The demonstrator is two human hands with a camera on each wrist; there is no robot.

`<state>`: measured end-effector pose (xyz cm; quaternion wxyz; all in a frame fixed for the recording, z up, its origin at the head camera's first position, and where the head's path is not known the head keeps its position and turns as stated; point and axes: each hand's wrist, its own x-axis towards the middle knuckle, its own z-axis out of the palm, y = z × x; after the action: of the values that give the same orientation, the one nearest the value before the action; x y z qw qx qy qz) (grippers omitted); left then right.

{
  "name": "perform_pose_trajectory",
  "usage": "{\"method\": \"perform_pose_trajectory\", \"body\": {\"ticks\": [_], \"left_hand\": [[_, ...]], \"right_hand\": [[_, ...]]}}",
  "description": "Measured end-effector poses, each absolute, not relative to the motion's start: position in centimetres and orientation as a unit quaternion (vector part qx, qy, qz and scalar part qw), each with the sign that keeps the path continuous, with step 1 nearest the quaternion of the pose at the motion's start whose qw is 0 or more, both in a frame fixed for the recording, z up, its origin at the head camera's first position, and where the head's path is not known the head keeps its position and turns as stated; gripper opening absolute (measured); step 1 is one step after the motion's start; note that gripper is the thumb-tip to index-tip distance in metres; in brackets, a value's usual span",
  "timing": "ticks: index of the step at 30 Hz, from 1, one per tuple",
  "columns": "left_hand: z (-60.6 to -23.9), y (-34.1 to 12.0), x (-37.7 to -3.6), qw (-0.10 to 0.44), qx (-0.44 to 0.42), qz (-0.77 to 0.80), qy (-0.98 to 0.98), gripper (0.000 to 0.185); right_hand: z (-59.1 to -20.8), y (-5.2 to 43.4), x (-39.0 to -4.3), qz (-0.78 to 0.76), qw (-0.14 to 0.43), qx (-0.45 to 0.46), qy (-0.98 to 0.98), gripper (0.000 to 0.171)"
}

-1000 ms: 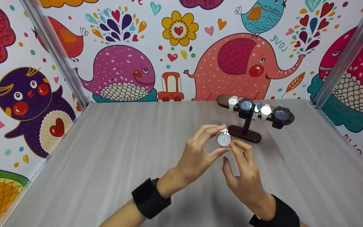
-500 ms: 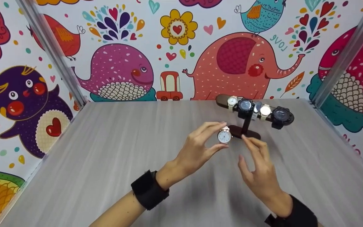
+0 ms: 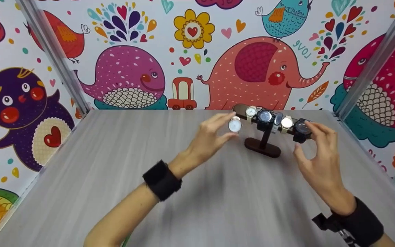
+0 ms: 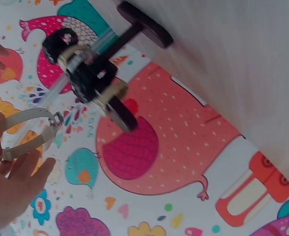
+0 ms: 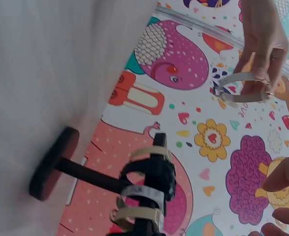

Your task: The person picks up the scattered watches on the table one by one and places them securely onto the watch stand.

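Observation:
A wristwatch [image 3: 235,125] with a white dial and pale strap is pinched between the thumb and fingers of my left hand [image 3: 204,139], just left of the watch stand. In the left wrist view its buckled strap [image 4: 29,116] forms a loop. The dark wooden stand [image 3: 240,109] bears several watches on its crossbar. At the bar's right end sits a bulky black watch [image 3: 300,128], partly behind the fingertips of my right hand [image 3: 322,161]. Both wrist views show a gap between that hand and the stand; its thumb and fingers are spread, holding nothing.
Two pale-strapped watches, one at the left [image 3: 251,112] and one right of centre [image 3: 287,122], flank a dark round watch [image 3: 264,116] on the bar. The grey table [image 3: 132,147] meets cartoon-printed walls [image 3: 129,79] at its edges.
My left hand has raised the wristwatch away from me and slightly left. My right hand has let go of the wristwatch and moved right, up to the stand's right end.

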<state>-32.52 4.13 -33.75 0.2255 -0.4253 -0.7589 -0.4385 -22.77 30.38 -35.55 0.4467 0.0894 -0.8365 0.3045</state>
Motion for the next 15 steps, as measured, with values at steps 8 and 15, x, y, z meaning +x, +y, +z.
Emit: {"method": "perform_pose_trajectory", "body": {"ticks": [8, 15], "left_hand": [[-33.2, 4.2, -37.7, 0.162, -0.357, -0.456, -0.799, 0.061], [-33.8, 6.0, -41.5, 0.125, -0.313, -0.465, -0.819, 0.058]], "right_hand": [[-35.2, 31.4, -24.2, 0.317, 0.413, 0.063, -0.852, 0.063], [-35.5, 33.9, -25.7, 0.314, 0.367, 0.037, -0.875, 0.066]]}}
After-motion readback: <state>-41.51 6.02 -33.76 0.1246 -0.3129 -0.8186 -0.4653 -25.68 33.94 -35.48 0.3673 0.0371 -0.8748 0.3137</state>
